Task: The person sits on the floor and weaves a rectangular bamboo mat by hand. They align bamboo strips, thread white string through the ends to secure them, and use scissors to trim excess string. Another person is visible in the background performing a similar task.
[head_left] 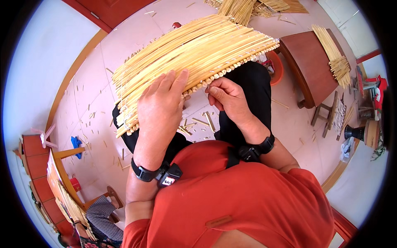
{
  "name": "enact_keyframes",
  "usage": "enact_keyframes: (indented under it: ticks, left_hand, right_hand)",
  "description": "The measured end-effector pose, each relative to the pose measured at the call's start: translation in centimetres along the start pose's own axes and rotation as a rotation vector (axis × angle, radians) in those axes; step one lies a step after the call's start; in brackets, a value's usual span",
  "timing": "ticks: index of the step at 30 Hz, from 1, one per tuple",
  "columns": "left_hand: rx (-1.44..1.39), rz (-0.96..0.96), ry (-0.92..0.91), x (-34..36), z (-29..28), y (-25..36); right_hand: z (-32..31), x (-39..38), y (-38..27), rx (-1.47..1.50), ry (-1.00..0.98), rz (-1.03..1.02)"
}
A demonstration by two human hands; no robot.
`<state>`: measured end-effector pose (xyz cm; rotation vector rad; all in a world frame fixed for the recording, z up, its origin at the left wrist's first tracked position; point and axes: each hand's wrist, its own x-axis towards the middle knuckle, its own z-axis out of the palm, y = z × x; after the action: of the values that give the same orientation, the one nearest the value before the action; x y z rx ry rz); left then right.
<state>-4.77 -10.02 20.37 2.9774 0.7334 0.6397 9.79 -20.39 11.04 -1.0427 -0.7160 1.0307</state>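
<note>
A mat of yellow straw stalks [194, 45], stitched with pale thread along its edges, lies across my black-trousered legs. My left hand [161, 99] rests on the mat near its near edge, fingers curled onto it and gripping it. Just right of that, my right hand [225, 99] is closed in a pinch below the row of cut stalk ends, on a thin needle-like tool [209, 93]; its tip is too small to make out clearly.
A brown wooden table [306, 70] with a straw bundle [335, 58] stands right; an orange tub [278, 70] is beside it. More straw [240, 10] lies behind; scraps litter the pink tiled floor [95, 103]. A seated person's leg [101, 215] shows lower left, beside straw work.
</note>
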Motion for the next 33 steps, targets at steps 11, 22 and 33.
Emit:
enact_keyframes:
  ticks: [11, 22, 33]
  left_hand:
    - [0.052, 0.001, 0.001, -0.3, -0.6, 0.2]
    - [0.123, 0.099, 0.127, 0.4, 0.7, 1.5]
    - [0.179, 0.089, 0.157, 0.5, 0.9, 1.8]
  right_hand:
    - [0.5, -0.2, -0.1, -0.231, 0.051, -0.198]
    - [0.7, -0.6, -0.4, -0.029, 0.092, -0.051]
    - [0.5, -0.3, -0.6, -0.114, 0.117, -0.116]
